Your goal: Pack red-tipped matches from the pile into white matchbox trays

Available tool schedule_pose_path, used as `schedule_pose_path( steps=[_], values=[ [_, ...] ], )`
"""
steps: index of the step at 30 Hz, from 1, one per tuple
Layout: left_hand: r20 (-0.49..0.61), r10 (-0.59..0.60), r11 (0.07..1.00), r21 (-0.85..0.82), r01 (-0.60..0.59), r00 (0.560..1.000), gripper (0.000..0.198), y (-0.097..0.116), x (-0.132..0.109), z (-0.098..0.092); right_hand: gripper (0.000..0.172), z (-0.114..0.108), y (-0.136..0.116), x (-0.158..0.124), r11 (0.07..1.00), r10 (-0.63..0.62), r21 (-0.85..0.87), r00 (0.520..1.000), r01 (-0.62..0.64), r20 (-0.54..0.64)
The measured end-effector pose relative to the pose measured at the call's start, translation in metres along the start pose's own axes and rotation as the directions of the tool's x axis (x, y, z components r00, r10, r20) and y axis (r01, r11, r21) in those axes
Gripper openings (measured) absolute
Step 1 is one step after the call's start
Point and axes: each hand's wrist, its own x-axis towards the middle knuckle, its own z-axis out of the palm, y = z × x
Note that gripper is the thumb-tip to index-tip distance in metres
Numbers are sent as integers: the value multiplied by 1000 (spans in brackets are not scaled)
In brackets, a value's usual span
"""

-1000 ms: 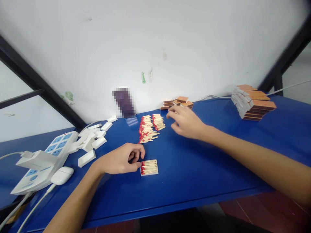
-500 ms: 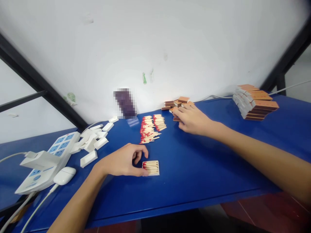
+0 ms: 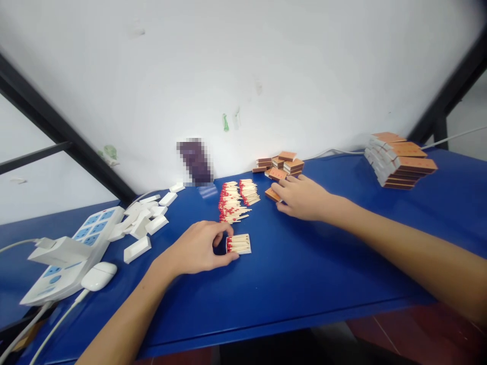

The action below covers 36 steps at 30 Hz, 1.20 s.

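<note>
A small white matchbox tray [image 3: 249,250] filled with red-tipped matches [image 3: 239,243] lies on the blue table. My left hand [image 3: 200,247] holds its left end, thumb along the near side and index finger at the far corner. Farther right, my right hand [image 3: 302,197] has its fingers and thumb closed on an orange matchbox sleeve [image 3: 273,194], partly hidden by the fingertips. Just behind that hand is a pile of orange matchbox sleeves [image 3: 292,166]. Loose matches [image 3: 230,203] lie in two groups between the hands, heads to the left.
White empty trays [image 3: 137,249] lie scattered at left beside a power strip [image 3: 91,233] with a plugged-in charger and a white earphone case [image 3: 99,276]. Stacked matchboxes [image 3: 407,162] stand at the far right. A pixelated dark object [image 3: 196,161] leans against the wall.
My left hand has closed on the filled tray, which has shifted slightly away from me. My right hand has drawn a matchbox sleeve from the pile toward me and left.
</note>
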Motion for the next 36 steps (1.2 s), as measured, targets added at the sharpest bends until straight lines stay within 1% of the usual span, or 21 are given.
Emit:
schedule_pose_path(
  steps=[3, 5, 6, 7, 10, 13, 14, 16, 19, 21, 27, 30, 34, 36],
  values=[
    [-22, 3, 999, 41, -2, 1000, 35, -1, 0, 2, 30, -5, -9, 2, 997, -21, 70, 1000, 20, 6],
    [-28, 2, 998, 59, 0, 1000, 37, -2, 0, 3, 28, -12, -17, 1, 988, -58, 145, 997, 51, 45],
    [-33, 1, 998, 67, 1, 999, 38, -2, 0, 3, 25, -16, -21, -1, 976, -104, 200, 992, 89, 66],
    [-35, 0, 997, 73, 3, 999, 39, -2, 1, 4, 22, -20, -26, -3, 957, -169, 248, 984, 149, 62],
    [-32, -16, 997, 71, 18, 999, 40, -2, 1, 5, 16, -30, -42, -11, 850, -381, 392, 924, 352, -2],
    [-28, -24, 998, 65, 26, 999, 40, -2, 2, 5, 14, -31, -52, -15, 762, -468, 465, 880, 450, -85],
    [-31, -20, 998, 66, 22, 999, 40, -2, 3, 5, 15, -29, -54, -15, 740, -472, 488, 875, 462, -112],
    [-30, -10, 998, 65, 12, 999, 39, -3, 3, 5, 18, -23, -54, -14, 715, -448, 531, 881, 455, -151],
    [-28, 5, 998, 57, -3, 1000, 35, -3, 1, 4, 20, -16, -51, -10, 709, -396, 564, 901, 423, -177],
    [-26, 16, 999, 44, -15, 1000, 34, -3, 0, 3, 21, -13, -48, -9, 698, -383, 580, 903, 421, -195],
    [-8, -6, 1000, -19, 6, 1000, 47, -4, 1, 3, 23, -10, -46, -9, 622, -379, 654, 896, 431, -230],
    [-5, -13, 995, -103, 12, 1000, 49, -3, 3, 7, 22, -8, -47, -8, 586, -372, 689, 897, 426, -239],
    [-21, -3, 960, -280, -3, 1000, 50, 2, 4, 12, 23, -5, -52, -8, 528, -367, 718, 884, 454, -290],
    [-9, 12, 932, -361, -14, 1000, 45, 5, 4, 13, 23, -4, -54, -9, 508, -374, 721, 875, 472, -309]
  ],
)
